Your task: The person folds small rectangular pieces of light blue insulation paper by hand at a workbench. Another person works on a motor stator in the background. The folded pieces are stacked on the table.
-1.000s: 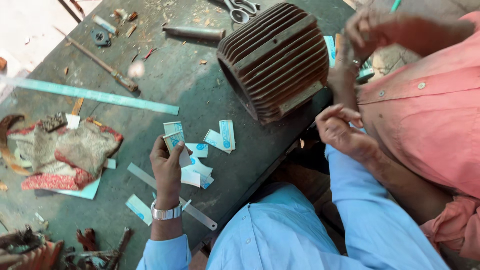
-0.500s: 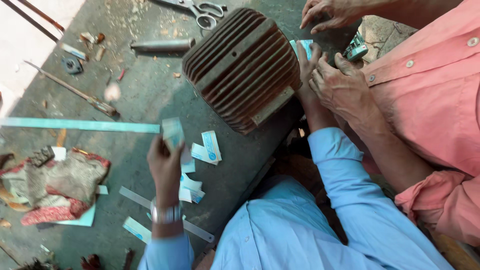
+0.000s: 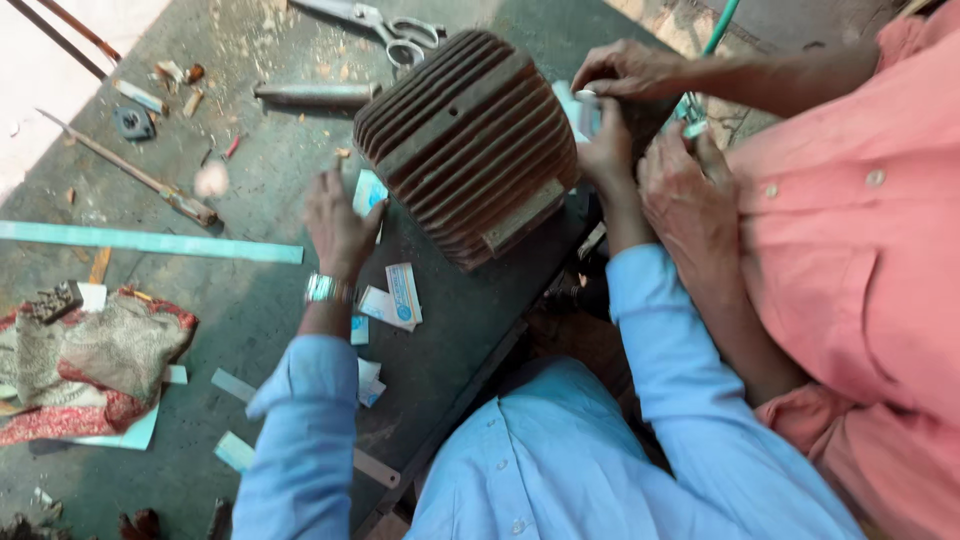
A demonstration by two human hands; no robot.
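Left hand (image 3: 340,225) sits on the dark green table (image 3: 250,140), fingers closed on a small pale-blue paper slip (image 3: 370,192) held right beside the ribbed brown motor housing (image 3: 470,140). A metal watch (image 3: 325,288) is on that wrist, light-blue sleeve (image 3: 300,430) below it. More slips lie just under the hand — a white-and-blue pair (image 3: 395,298) near the wrist, a few others by the sleeve.

Right hand (image 3: 605,150) is up at the far end of the housing, touching a whitish bit there. Fingers look curled, but can't tell if it grips anything; the view is crowded.

A co-worker in a salmon shirt (image 3: 850,260) stands close on the right. One of their hands (image 3: 630,72) rests on top of the housing's end, the other (image 3: 690,195) lies just beside the person's right wrist, near a small green-and-metal part (image 3: 690,110).

Housing lies on its side, tilted, at the table's near edge — fins run along its length.

Elsewhere on the table: scissors (image 3: 385,20) at the top, a grey metal rod (image 3: 315,93) near them, a thin long tool (image 3: 130,172) to the left, a long pale-green strip (image 3: 150,242) lying flat, and a red patterned cloth (image 3: 90,360) at the left edge. Wood chips and scraps are scattered across the upper left.
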